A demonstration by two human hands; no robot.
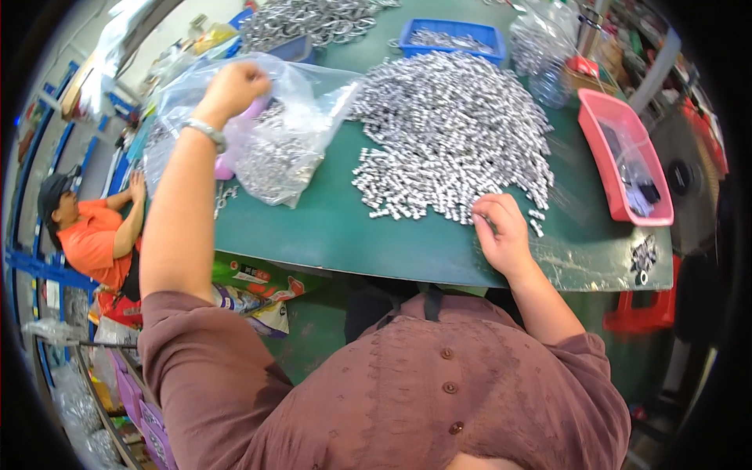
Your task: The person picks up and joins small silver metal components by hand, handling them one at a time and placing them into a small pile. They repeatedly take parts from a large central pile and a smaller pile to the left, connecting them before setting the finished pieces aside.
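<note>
A large heap of small silvery metal parts (454, 117) covers the middle of the green table (329, 243). At the heap's near right edge is my right hand (503, 233), thumb and fingers curled together; whatever they pinch is too small or hidden to make out. My left hand (233, 92) is raised over a clear plastic bag (329, 117), its fingers closed, their contents hidden. Inside the bag lie more small metal pieces (274, 157), beside a purple object (225, 166) partly covered by plastic. A few loose metal pieces (225, 196) lie left of the bag.
A blue tray (499, 56) of metal parts stands behind the heap. To the right is a pink bin (619, 184) with bagged items. Metal rings or hooks (313, 23) are piled at far left. A person in orange (98, 239) is beyond the table's left side.
</note>
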